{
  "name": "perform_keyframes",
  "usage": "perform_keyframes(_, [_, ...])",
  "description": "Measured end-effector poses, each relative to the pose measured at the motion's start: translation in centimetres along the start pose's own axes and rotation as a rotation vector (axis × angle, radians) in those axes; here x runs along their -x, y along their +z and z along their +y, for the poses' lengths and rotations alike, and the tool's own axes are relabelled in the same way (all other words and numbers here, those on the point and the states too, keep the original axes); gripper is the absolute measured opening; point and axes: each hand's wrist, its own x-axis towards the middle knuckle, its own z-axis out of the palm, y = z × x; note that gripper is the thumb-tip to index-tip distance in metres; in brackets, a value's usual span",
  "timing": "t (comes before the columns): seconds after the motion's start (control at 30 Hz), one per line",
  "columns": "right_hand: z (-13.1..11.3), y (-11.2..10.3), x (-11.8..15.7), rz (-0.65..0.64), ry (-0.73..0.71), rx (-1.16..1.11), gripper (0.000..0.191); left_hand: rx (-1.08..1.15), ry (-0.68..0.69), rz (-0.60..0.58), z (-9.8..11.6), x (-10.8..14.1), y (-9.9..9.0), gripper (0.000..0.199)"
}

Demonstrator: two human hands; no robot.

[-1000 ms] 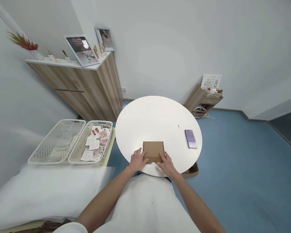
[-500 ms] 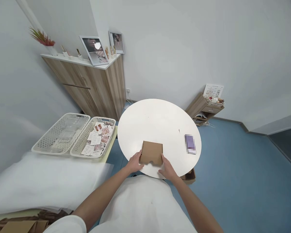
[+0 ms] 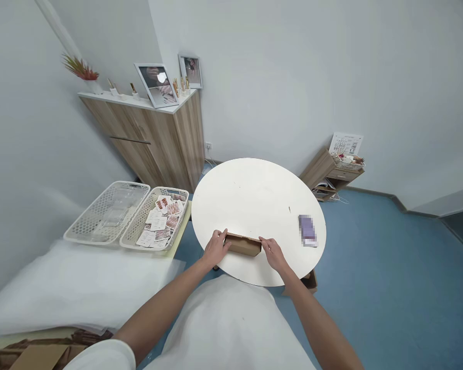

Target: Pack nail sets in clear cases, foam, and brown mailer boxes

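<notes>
A small brown cardboard box (image 3: pixel 244 245) is at the near part of the round white table (image 3: pixel 254 190), tilted so that a narrow side faces me. My left hand (image 3: pixel 216 247) grips its left end, thumb and fingers at the upper corner. At the right end, my right hand (image 3: pixel 272 252) pinches the upper corner. Farther right on the table lies a purple item, blurred by pixels (image 3: pixel 307 229).
White baskets stand at the left, one (image 3: pixel 125 239) with printed cards (image 3: pixel 158 221). Beyond them is a wooden cabinet (image 3: pixel 158 136) with picture frames. White sheeting (image 3: pixel 81 288) covers the near left. An open carton (image 3: pixel 312 281) sits below the table's right edge.
The box has gone from lying flat, broad face up, to being tipped up with its narrow side showing. Both hands have moved to its upper corners. The view has shifted slightly.
</notes>
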Motion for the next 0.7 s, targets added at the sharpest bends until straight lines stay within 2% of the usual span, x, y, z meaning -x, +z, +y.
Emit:
perform_keyframes(0.07, [-0.3, 0.2, -0.2, 0.023, 0.032, -0.046, 0.051, -0.008, 0.014, 0.006, 0.0, 0.0, 0.0, 0.052])
perform_keyframes(0.27, [-0.8, 0.5, -0.4, -0.045, 0.126, -0.341, 0.052, 0.065, 0.079, 0.059, -0.3, 0.0, 0.2, 0.048])
perform_keyframes(0.4, [-0.7, 0.4, -0.3, -0.034, 0.156, -0.412, 0.050, 0.119, 0.100, 0.086, -0.2, 0.0, 0.2, 0.045])
perform_keyframes(0.6, [0.0, 0.5, -0.3, -0.025, 0.212, -0.425, 0.046, 0.182, 0.021, 0.080, 0.3, -0.5, -0.3, 0.042])
perform_keyframes(0.7, [0.4, 0.4, -0.5, -0.052, 0.244, -0.447, 0.048, 0.266, -0.108, 0.092, -0.2, -1.5, -0.3, 0.042])
